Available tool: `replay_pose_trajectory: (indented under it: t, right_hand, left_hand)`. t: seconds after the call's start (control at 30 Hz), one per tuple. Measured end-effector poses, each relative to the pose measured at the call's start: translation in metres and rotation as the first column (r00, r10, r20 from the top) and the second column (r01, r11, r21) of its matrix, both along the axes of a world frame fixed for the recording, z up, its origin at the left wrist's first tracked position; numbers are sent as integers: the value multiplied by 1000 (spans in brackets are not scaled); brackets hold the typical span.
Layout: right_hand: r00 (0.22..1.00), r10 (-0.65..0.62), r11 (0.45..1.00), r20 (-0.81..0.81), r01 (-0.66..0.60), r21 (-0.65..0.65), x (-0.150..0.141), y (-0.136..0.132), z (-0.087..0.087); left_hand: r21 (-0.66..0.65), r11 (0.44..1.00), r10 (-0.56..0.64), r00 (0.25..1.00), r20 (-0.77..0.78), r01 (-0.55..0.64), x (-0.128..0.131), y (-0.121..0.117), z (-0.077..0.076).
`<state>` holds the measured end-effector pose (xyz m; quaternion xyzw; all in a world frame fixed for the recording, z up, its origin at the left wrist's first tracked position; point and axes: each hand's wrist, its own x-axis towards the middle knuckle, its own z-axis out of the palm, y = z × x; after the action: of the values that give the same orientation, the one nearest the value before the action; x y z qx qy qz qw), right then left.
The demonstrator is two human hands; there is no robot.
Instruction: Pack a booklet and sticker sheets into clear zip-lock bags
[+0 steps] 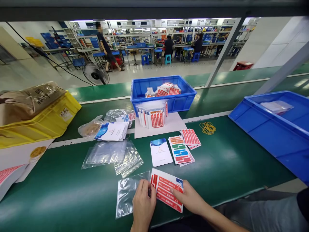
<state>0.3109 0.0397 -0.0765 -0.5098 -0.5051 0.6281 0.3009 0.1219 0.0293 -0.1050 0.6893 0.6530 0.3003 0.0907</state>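
Observation:
My right hand [191,198] is closed on a small stack of label sheets [169,191], with a red-and-white "Max Level / Min Level" sheet on top and a blue-printed corner under it. My left hand [145,201] pinches the mouth of a clear plastic bag [125,196] that lies flat on the green work surface. The stack's left end meets the bag's opening at my left fingertips; how far it is inside is hidden. Beyond my hands lie a white-and-blue booklet [161,153], multicoloured label sheets [181,150] and red label sheets [191,138].
More clear bags [106,154] and a booklet stack [113,131] lie left. Filled bags [154,117] stand against a blue bin [184,102]. Yellow rubber bands [207,128] lie near another blue bin [270,129]. A yellow bin [65,111] stands left. Several people are in the background.

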Motion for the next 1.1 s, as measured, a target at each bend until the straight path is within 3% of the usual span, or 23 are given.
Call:
replay_pose_trajectory:
  t: [0.13,0.3,0.5,0.67,0.87,1.03,1.1]
  right_hand:
    - [984,18,986,-179,-47,-161,0,-1,-5]
    - [937,9,969,-350,-95,-229,4,2,-2]
    - [930,13,958,-367,-117,-262,5,6,-5]
    - [940,46,963,-339,-132,-235,5,12,-2]
    - [956,59,952,-286,-141,-273,4,17,-2]
    - [938,76,958,-337,-163,-236,3,16,-5]
    - [937,79,955,-340,-169,-245,2,16,-6]
  left_hand:
    - [-17,1000,-21,999,-32,21,0,0,-1]
    - [-21,999,-42,998,-53,41,2,0,-1]
    - [-2,980,-199,979,-42,199,-1,0,-1]
    - [-15,990,-143,990,-1,143,-7,2,1]
    - [4,977,-211,977,31,211,-7,0,-2]
    - [5,993,-121,992,42,121,-7,-1,-5]
    - [24,988,-152,988,29,151,-7,-1,-6]
